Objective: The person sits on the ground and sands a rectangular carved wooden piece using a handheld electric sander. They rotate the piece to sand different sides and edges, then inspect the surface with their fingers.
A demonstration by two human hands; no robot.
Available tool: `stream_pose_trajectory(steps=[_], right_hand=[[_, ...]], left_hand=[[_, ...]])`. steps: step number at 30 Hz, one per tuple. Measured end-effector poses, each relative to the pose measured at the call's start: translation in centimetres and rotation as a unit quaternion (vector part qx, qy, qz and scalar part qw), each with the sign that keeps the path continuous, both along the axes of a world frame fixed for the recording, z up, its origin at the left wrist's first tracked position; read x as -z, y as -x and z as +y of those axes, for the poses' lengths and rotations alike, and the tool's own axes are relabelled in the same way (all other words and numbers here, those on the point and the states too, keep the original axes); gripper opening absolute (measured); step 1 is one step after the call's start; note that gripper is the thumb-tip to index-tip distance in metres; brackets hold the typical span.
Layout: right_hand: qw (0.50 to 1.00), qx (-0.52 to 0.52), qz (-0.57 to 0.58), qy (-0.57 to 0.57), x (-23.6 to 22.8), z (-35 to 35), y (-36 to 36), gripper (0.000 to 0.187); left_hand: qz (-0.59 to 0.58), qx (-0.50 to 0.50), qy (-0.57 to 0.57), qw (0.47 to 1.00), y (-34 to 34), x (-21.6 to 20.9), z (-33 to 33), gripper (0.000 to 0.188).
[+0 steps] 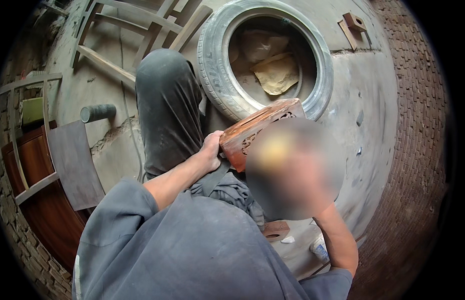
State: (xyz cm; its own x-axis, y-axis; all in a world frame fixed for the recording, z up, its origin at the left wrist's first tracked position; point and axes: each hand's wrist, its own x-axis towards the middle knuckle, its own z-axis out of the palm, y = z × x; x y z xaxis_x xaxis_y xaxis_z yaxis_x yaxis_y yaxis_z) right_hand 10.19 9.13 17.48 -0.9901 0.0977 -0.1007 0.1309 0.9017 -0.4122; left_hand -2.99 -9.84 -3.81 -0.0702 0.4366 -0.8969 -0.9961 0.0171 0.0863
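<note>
My left hand (212,149) is closed on the near end of a red-brown carved wooden block (260,129), which rests tilted over my lap, against my raised knee in dark trousers (167,100). The block has pierced carving along its side. My right forearm (338,240) rises from the lower right toward the block, but a blurred patch hides the hand itself, so its grip is not visible.
A worn tyre (215,65) lies on the concrete floor ahead with crumpled bags (275,72) inside. Wooden frames (122,30) lean at upper left, beside a dark cylinder (97,113) and a dark board (75,167). A small carved piece (275,230) lies on the floor below my lap. A brick wall (417,150) curves on the right.
</note>
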Motion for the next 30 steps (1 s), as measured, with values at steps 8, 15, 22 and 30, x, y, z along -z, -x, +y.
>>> stream_pose_trajectory(steps=[8, 15, 22, 30], right_hand=[[0.994, -0.106, 0.008, -0.009, -0.7, -4.6, 1.7, 0.026], [0.996, -0.082, -0.009, -0.02, -0.5, -0.3, 0.3, 0.022], [0.987, -0.157, 0.007, -0.013, -1.3, -4.2, 3.1, 0.029], [0.988, -0.148, -0.02, -0.032, -1.1, -2.5, 3.7, 0.025]], left_hand=[[0.022, 0.009, 0.013, 1.0, -0.3, 1.0, -0.3, 0.029], [-0.003, 0.029, 0.023, 0.999, -0.7, 2.2, 0.2, 0.03], [-0.006, 0.012, 0.001, 1.0, -0.7, 2.8, -0.1, 0.031], [0.038, 0.038, 0.058, 0.997, -0.6, 1.2, 0.9, 0.029]])
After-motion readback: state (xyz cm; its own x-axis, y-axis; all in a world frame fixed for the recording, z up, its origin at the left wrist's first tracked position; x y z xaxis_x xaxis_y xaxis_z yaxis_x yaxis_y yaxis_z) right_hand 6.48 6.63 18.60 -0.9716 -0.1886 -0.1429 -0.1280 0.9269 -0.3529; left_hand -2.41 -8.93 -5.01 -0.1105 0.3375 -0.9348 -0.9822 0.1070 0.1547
